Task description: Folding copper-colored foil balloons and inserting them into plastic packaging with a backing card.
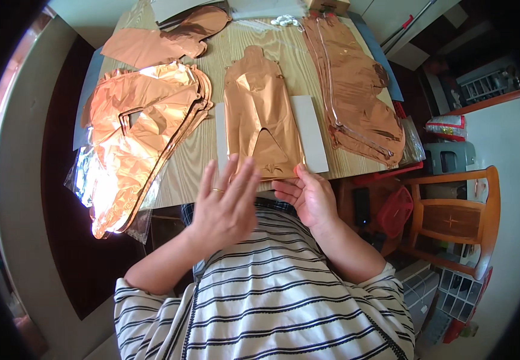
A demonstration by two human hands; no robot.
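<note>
A folded, flat copper-coloured foil balloon point(260, 108) lies lengthwise in front of me, with a narrow tab at its far end. Beneath it, a pale grey card point(313, 132) sticks out on both sides. My right hand point(314, 198) pinches the foil's near right corner, thumb on top and fingers curled below. Orange-red shows at that thumb's tip. My left hand point(227, 204) hovers by the near left corner, fingers stretched out and slightly spread, a ring on one. Whether its fingertips touch the foil, I cannot tell.
Flat foil balloons are piled at left point(140, 120), overhanging the table point(182, 174), and at right point(356, 90). More foil point(158, 45) lies far left. A small white bundle point(285, 20) sits at the back. A wooden chair point(452, 222) stands to the right.
</note>
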